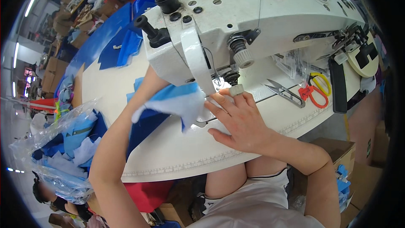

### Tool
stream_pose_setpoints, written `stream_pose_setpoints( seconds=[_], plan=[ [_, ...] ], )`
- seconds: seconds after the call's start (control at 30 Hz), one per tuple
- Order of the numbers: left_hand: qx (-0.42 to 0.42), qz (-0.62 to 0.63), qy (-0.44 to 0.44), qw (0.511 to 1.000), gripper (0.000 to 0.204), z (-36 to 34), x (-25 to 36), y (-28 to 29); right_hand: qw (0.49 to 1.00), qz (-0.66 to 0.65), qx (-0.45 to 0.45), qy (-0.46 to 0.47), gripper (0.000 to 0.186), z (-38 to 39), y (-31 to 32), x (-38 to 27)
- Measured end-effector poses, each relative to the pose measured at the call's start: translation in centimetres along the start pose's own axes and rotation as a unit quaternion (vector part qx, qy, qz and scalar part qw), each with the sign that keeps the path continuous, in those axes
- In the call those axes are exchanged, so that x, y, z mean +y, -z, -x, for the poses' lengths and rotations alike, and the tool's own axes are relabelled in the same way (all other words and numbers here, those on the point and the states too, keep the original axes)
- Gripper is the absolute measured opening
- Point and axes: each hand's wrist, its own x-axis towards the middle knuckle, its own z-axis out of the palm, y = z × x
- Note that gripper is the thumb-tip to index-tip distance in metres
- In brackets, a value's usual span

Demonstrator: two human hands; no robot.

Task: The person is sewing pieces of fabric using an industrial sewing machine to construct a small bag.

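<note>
A white sewing machine [253, 4] stands on a pale curved table [168, 156]. Light-blue and white fabric pieces [168, 103], over darker blue fabric [143, 135], lie left of the needle area. My left forearm [112, 152] reaches behind the machine head beside that fabric; the left hand is hidden there. My right hand [230, 116] lies palm down with fingers spread just right of the fabric, its fingertips at the presser foot area. Silver shears [287, 95] and red-handled scissors [316, 97] lie to its right.
A clear bag of blue fabric pieces [74, 143] is at the left. Blue trays [128, 46] sit behind the machine. Small plastic packets [291, 63] lie under its arm. Cardboard boxes [329, 147] stand below the table at right. Another person [59, 202] is at lower left.
</note>
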Motion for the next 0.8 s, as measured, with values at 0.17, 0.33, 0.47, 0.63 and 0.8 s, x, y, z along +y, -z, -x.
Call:
stream_pose_setpoints(
  seconds=[0.17,0.33,0.47,0.63,0.8],
  plan=[
    [0.003,0.01,0.126,0.992,0.018,2.8,1.9,3.6,1.0,0.006,0.012,0.015,0.059,0.0,-0.1,-0.1],
    [0.057,0.114,0.162,0.978,0.006,5.9,5.8,4.1,0.999,-0.023,0.021,0.018,0.057,0.2,-0.5,-0.2],
    [0.121,0.053,0.107,0.985,0.013,7.5,8.5,2.8,0.982,-0.16,0.094,0.037,0.048,-0.2,-0.1,-1.3],
    [0.17,-0.034,0.056,0.983,0.053,12.9,11.3,1.7,0.98,-0.115,0.133,0.094,0.041,-0.1,-0.4,-1.9],
    [0.091,0.143,0.226,0.959,0.085,20.2,13.0,1.3,0.976,-0.119,0.143,0.11,0.038,-0.6,0.2,-2.8]
  ],
)
